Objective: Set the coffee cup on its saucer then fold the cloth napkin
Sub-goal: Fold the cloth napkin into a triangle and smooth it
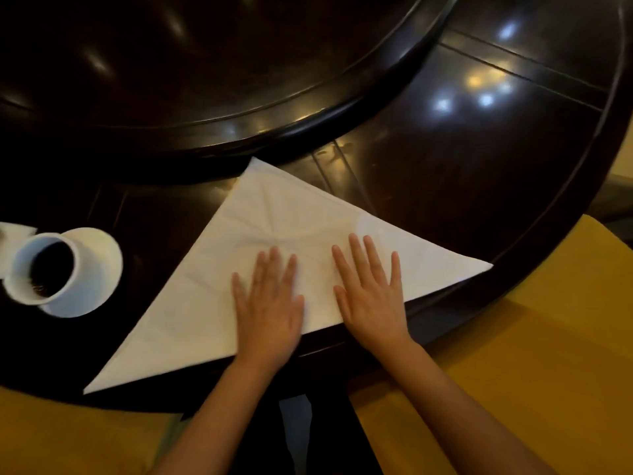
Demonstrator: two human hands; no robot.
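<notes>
A white cloth napkin [274, 248] lies folded into a triangle on the dark table, its long edge along the near rim and its tip pointing away. My left hand [269, 301] rests flat on it, fingers spread, near the middle of the long edge. My right hand [371, 293] lies flat beside it, also palm down on the cloth. At the far left a white coffee cup [44, 269] holding dark liquid stands on a white saucer [99, 269].
The dark round wooden table [462, 159] carries a raised turntable [205, 80] just beyond the napkin's tip. A small white paper [15, 231] lies behind the cup. Yellow seat cushions [531, 354] flank my arms below the table rim.
</notes>
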